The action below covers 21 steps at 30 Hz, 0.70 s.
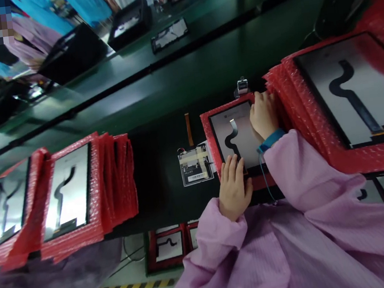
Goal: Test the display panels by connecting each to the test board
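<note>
A display panel [243, 136] with a dark curved flex cable lies on a red bubble-wrap sheet [208, 130] in front of me. My left hand [233, 188] rests on the panel's lower left edge, fingers stretched out side by side over it. At the upper right edge, my right hand [264, 115] has its fingers bent over the rim of panel and wrap; the fingertips are partly hidden. Just left of the panel sits a small circuit board fixture [195, 164] with yellowish tape, and an orange ribbon cable [189, 129] extends above it.
Right stands a stack of panels in red wrap [356, 97]; another wrapped stack [69, 190] is on the left. A small metal clamp-like part [242, 86] is behind my panel. Across the green conveyor line [110, 98] lie a device [170, 34] and black trays [72, 53], with people beyond.
</note>
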Tool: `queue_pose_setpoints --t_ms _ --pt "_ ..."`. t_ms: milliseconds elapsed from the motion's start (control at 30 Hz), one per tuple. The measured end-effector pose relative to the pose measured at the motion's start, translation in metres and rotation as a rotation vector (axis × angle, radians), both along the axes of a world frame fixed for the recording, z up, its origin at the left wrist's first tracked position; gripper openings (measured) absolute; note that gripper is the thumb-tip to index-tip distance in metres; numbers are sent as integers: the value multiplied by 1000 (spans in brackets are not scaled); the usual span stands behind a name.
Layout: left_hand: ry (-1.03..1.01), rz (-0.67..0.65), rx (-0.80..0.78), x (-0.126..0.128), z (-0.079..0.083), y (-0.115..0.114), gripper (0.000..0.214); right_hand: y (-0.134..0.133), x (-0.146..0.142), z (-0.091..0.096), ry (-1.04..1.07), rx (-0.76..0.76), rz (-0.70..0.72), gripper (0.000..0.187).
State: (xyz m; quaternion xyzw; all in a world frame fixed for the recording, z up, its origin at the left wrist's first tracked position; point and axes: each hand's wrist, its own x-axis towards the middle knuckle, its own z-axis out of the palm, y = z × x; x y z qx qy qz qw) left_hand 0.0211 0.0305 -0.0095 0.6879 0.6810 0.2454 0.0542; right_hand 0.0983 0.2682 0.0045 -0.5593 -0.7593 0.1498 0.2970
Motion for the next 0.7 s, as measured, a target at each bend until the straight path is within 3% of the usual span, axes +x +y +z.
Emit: queue_pose_setpoints --t_ms 233,567,700 --pt "-6 -17 -34 -1 6 1 51 9 -1 9 -44 -122 -64 34" --pt "-94 -14 -5 -4 4 1 54 16 2 8 417 -159 -37 18" --pt "-117 -5 10 -6 8 -2 51 18 4 10 661 -160 64 6"
